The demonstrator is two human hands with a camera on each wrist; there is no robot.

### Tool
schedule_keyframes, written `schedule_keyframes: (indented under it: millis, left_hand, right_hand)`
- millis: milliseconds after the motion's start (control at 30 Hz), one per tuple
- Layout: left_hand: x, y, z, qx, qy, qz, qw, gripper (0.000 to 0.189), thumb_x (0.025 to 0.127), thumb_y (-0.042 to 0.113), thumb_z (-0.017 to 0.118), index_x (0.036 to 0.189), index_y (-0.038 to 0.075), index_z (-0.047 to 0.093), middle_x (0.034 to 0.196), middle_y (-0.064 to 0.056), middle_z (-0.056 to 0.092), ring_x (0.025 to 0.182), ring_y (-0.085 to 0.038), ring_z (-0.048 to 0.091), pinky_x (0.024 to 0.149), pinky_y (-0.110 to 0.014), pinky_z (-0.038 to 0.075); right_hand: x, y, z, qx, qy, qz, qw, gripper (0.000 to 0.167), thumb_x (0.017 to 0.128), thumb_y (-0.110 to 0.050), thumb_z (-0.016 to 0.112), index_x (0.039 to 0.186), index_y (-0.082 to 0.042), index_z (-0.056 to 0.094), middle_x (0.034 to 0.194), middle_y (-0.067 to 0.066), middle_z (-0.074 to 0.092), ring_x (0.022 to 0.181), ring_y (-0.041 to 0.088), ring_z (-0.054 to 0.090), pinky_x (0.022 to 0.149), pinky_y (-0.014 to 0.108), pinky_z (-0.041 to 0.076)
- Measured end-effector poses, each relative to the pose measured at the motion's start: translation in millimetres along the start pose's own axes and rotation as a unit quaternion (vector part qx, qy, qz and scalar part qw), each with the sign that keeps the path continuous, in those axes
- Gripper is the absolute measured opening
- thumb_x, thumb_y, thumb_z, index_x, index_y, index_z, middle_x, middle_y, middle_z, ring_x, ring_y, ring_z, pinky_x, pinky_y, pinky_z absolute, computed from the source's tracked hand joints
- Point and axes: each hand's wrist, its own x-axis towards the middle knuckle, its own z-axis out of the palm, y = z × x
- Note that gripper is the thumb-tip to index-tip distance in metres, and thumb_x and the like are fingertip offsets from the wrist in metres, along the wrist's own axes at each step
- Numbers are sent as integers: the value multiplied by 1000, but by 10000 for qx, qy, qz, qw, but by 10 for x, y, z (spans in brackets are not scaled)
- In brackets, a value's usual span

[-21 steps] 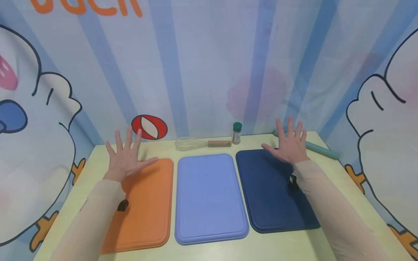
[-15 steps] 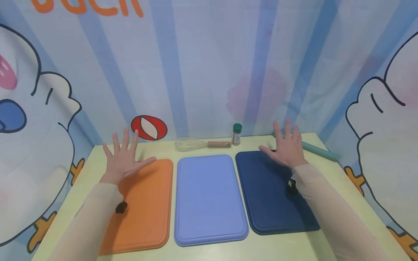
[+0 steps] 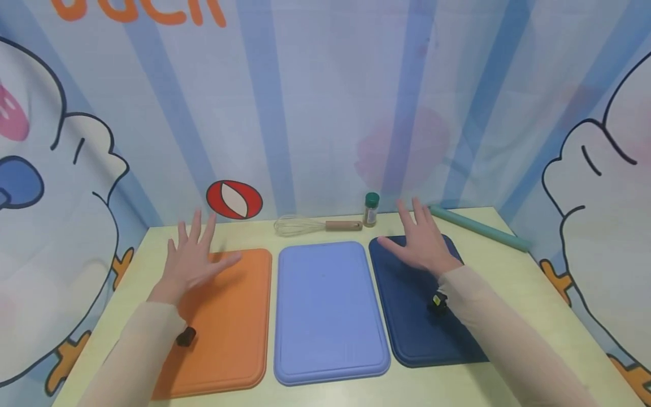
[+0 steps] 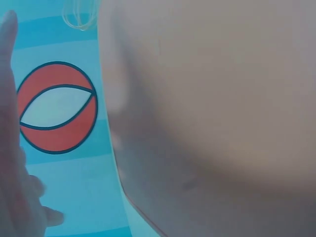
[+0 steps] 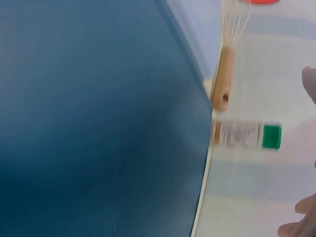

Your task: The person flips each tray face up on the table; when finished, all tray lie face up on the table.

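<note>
Seen from where I stand, three rectangular boards lie side by side on the pale yellow table (image 3: 508, 265): the orange board (image 3: 234, 328) on the left, the light blue board (image 3: 330, 311) in the middle, the navy board (image 3: 407, 322) on the right. Narrow gaps separate them.

Left hand (image 3: 188, 257): raised over the far part of the orange board, fingers spread, thumb extended inward above that board's surface. The fingertips point toward the backdrop (image 3: 325, 135).

Right hand (image 3: 422, 237): raised over the far part of the navy board, fingers spread and pointing away from the person. The thumb extends toward the board's far left corner.

Both forearms are covered by light sleeves (image 3: 508, 339), and a small black device (image 3: 186, 337) sits at each wrist (the left wrist view is largely filled by a blurred, close surface).

Items along the back edge: the whisk (image 3: 317, 225) lies lengthwise, wires to the left, handle to the right. The green-capped bottle (image 3: 370, 210) stands upright just beside the handle end. The teal rod (image 3: 480, 228) lies at a slant beyond the navy board, its near end at the table's right side.
</note>
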Motion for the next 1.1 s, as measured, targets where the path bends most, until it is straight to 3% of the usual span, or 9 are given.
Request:
schedule_keyframes:
  millis: [133,300,500,800,967,1100]
  left_hand:
    - [-65,11,-32,-21,-284,-94,9996,120,87,87,53,170,24,-5,174,-24,-8,150,-67,10,108,-87,21]
    - [-215,9,-57,-99,-792,-338,9962,124,85,90,51,170,14,3,171,-34,2,148,-65,21,102,-83,37]
    - [-376,-60,-89,-65,-1000,-473,9938,124,85,90,52,168,7,15,168,-37,12,144,-63,32,102,-82,37]
    - [-524,-174,-98,-16,-1230,-709,9899,124,84,88,56,165,1,22,163,-41,18,141,-65,32,100,-85,34]
    - [-606,-232,-99,-77,-1310,-788,9882,119,86,83,61,163,-1,25,161,-43,19,137,-68,33,101,-83,36]
    - [-657,-296,-116,-149,-1264,-822,9884,117,88,78,64,161,-4,25,158,-44,22,136,-66,36,102,-81,38]
  right_hand:
    - [-16,-195,49,205,-160,-117,9996,104,97,-72,57,171,-19,7,175,23,-1,159,52,6,119,73,24]
    - [-52,-481,111,527,-259,-390,9975,101,97,-67,60,171,-22,9,175,21,3,159,50,11,115,73,32]
    - [-97,-797,199,1037,-468,-586,9918,97,98,-65,61,171,-24,12,176,17,3,159,46,14,114,72,35]
    - [-161,-1189,375,1565,-713,-998,9800,91,97,-62,65,170,-31,18,174,12,19,156,43,27,113,70,37]
    - [-218,-1356,465,1838,-1112,-999,9715,94,97,-59,66,170,-23,18,174,18,19,158,41,23,119,66,32]
    - [-241,-1485,538,1783,-1216,-1270,9681,93,97,-56,67,170,-18,21,171,15,28,158,36,27,123,60,29]
